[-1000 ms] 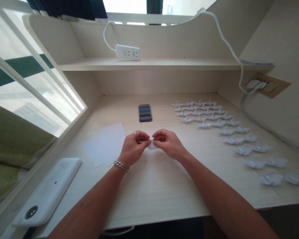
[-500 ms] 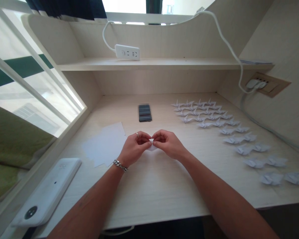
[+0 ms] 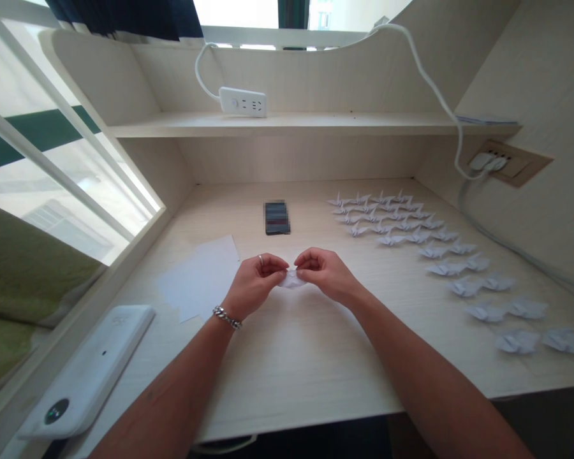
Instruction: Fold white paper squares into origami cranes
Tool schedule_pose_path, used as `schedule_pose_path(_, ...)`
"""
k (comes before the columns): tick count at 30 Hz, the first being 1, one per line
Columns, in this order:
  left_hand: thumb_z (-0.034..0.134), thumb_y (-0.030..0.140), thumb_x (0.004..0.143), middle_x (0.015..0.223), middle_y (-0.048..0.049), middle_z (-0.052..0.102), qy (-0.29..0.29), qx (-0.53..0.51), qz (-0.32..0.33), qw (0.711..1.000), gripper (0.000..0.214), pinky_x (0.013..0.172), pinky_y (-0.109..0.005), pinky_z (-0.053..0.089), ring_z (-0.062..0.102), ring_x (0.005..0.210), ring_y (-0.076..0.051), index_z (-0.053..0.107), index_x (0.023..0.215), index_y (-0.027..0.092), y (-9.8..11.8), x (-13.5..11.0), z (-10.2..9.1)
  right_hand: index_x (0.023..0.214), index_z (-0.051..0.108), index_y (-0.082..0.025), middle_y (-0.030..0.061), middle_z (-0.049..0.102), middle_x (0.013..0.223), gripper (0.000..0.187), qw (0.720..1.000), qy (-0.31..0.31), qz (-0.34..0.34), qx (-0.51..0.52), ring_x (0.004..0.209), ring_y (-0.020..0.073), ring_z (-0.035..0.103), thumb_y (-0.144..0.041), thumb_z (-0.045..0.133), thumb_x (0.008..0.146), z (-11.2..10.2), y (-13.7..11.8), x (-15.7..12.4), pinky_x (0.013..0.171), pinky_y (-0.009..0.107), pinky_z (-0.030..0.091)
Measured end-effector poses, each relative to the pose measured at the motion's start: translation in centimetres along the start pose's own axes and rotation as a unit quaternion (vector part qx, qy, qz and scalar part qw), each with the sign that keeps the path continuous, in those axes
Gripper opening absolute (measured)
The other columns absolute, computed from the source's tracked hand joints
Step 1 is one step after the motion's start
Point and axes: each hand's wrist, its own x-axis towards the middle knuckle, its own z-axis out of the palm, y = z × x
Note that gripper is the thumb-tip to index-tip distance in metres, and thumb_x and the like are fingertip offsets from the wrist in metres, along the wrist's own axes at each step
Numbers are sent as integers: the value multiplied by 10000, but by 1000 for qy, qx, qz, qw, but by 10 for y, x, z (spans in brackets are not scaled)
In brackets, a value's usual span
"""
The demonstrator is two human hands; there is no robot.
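Between my two hands, just above the middle of the desk, is a small folded piece of white paper (image 3: 291,279). My left hand (image 3: 256,282), with a ring and a chain bracelet, pinches its left side between thumb and fingers. The right side is pinched the same way by my right hand (image 3: 328,275). Fingers cover both ends of the paper, so its full shape is hidden. Left of my left hand lie flat white paper sheets (image 3: 203,274). Rows of white paper cranes (image 3: 404,224) stand at the right of the desk.
A dark phone-like object (image 3: 277,217), its face pixelated, lies beyond my hands. At the front left is a long white device (image 3: 93,366). A power strip (image 3: 242,102) rests on the shelf (image 3: 306,124). A white cable (image 3: 425,70) runs down to the wall socket (image 3: 514,162).
My hands have drawn slightly apart at the fingertips, and more of the folded paper shows between them. The whole view has shifted a little.
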Motion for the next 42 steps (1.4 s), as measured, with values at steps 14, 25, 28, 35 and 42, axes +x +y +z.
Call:
schedule_pose_path(14,728,212,642,708,-47,719,23,-5,-48,999,156,656,-285,514,624,640,-151,758,785,159,2,-1,0,840,673,-164,28,672,802,135,999,27,-26,-13,744,156,641,-216,600,740,-1,-3,-1,689,309,549)
schedule_pose_path(25,742,360,697,780,-68,691,5,-121,-102,987,251,675,-269,522,621,674,-129,724,772,122,-2,1,-2,887,738,-217,34,721,845,150,981,16,-98,-166,797,179,644,-259,614,814,2,-5,-5,721,298,486)
schedule_pose_path(28,737,370,707,837,-74,714,0,-84,-49,995,270,749,-307,533,649,748,-163,727,849,140,0,0,-1,837,731,-176,29,698,734,172,989,8,-41,-144,707,166,624,-287,603,810,0,-5,-4,662,281,475)
schedule_pose_path(35,722,325,722,769,-68,720,-11,12,3,1000,227,663,-277,518,632,685,-154,728,841,132,-4,0,1,848,714,-143,48,697,761,176,998,1,-9,-67,691,157,620,-276,643,757,3,0,-1,652,280,493)
schedule_pose_path(42,743,287,689,741,-54,711,-6,1,-1,1000,209,642,-259,511,634,670,-145,700,814,125,-4,-1,2,821,713,-128,61,695,725,167,1000,-10,5,-29,664,166,630,-264,654,744,5,2,0,637,296,514)
